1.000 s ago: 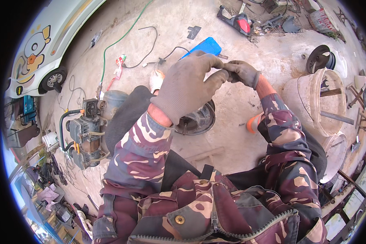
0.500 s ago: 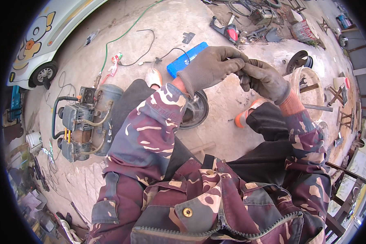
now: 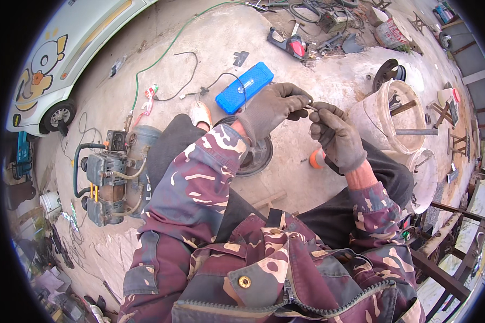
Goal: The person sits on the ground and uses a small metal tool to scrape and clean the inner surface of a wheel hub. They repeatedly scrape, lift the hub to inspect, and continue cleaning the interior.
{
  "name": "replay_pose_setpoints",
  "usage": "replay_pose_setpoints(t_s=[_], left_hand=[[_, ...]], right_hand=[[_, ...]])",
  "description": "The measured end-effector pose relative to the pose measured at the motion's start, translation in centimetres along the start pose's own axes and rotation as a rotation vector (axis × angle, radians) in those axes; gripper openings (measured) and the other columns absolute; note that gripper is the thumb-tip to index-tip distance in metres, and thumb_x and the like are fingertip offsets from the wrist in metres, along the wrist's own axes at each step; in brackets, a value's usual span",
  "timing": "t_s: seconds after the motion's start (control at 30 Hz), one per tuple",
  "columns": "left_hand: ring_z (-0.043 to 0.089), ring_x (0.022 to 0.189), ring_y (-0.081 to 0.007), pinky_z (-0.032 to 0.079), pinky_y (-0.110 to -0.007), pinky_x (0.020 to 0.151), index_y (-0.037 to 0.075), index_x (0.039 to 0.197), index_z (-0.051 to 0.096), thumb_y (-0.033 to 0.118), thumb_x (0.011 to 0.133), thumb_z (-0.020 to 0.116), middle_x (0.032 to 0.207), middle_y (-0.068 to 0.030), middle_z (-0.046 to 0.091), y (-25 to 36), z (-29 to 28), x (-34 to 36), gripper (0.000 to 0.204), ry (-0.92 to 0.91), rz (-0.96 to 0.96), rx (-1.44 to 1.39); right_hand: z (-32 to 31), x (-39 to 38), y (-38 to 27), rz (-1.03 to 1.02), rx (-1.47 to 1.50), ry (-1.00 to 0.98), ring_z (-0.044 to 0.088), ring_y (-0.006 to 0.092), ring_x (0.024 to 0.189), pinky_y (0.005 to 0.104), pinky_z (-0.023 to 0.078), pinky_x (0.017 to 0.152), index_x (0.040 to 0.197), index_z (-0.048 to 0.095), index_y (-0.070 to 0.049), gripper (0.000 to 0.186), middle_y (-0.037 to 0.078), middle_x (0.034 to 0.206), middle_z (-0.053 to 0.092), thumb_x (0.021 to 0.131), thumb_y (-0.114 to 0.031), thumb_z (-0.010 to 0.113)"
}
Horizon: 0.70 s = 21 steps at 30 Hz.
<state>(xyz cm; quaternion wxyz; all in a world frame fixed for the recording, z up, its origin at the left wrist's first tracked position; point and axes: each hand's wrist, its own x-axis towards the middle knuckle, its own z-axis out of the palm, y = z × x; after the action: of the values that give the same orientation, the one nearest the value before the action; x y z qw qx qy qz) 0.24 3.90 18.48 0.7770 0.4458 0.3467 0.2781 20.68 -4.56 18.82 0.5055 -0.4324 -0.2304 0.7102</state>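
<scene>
Lower now, right hand's and left hand's fingers pinch a thin piece over open floor.

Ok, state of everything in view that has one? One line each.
Left hand: gloved, fingers pinched on a small thin part
Right hand: gloved, fingers curled at the part, grip unclear
Small thin part: held up, kind unclear
Blue box: lying on the floor
Wheel: lying on its side, partly hidden by left sleeve
White bucket: open-topped, bar jutting past its rim
Compressor: standing on the floor; running or off, can't tell
</scene>
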Motion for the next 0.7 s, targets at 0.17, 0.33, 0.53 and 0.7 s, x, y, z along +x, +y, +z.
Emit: replay_pose_setpoints(t_s=[0.17, 0.33, 0.53, 0.7], left_hand=[[0.072, 0.099, -0.0188, 0.059, -0.033, 0.091, -0.003, 0.126, 0.066, 0.022, 0.108, 0.061, 0.113, -0.0123, 0.074, 0.0, -0.3, 0.5, 0.031, -0.051, -0.016, -0.106], [0.070, 0.099, -0.0211, 0.057, -0.037, 0.092, -0.003, 0.129, 0.061, 0.022, 0.107, 0.061, 0.117, -0.0150, 0.072, -0.1, -0.1, 0.7, 0.033, -0.058, -0.017, -0.175], [0.070, 0.100, -0.0208, 0.057, -0.037, 0.092, -0.003, 0.130, 0.060, 0.022, 0.107, 0.060, 0.120, -0.0166, 0.072, -0.1, 0.4, 0.8, 0.034, -0.070, -0.030, -0.157], [0.070, 0.100, -0.0212, 0.057, -0.037, 0.091, -0.003, 0.131, 0.058, 0.023, 0.108, 0.060, 0.117, -0.0160, 0.073, 0.1, 0.6, 0.4, 0.035, -0.029, -0.053, -0.152]], right_hand=[[0.5, 0.4, -1.5, -0.090, -0.267, 0.192, 0.073, 0.0130, 0.083, 0.0262, 0.056, 0.073, 0.128, 0.066, 0.000, 0.029, 0.009, 0.107, 0.077, 0.107, -0.018, 0.062], [0.7, 0.1, -2.1, -0.130, -0.360, 0.284, 0.074, 0.0126, 0.083, 0.0247, 0.055, 0.071, 0.126, 0.067, 0.000, 0.027, 0.009, 0.106, 0.078, 0.107, -0.018, 0.062], [0.6, -0.1, -2.1, -0.134, -0.358, 0.324, 0.074, 0.0121, 0.082, 0.0238, 0.054, 0.070, 0.126, 0.068, -0.001, 0.025, 0.009, 0.105, 0.078, 0.107, -0.016, 0.061], [0.8, 0.1, -1.8, -0.153, -0.383, 0.331, 0.074, 0.0122, 0.081, 0.0239, 0.053, 0.070, 0.125, 0.068, -0.001, 0.025, 0.009, 0.105, 0.078, 0.107, -0.015, 0.061]])
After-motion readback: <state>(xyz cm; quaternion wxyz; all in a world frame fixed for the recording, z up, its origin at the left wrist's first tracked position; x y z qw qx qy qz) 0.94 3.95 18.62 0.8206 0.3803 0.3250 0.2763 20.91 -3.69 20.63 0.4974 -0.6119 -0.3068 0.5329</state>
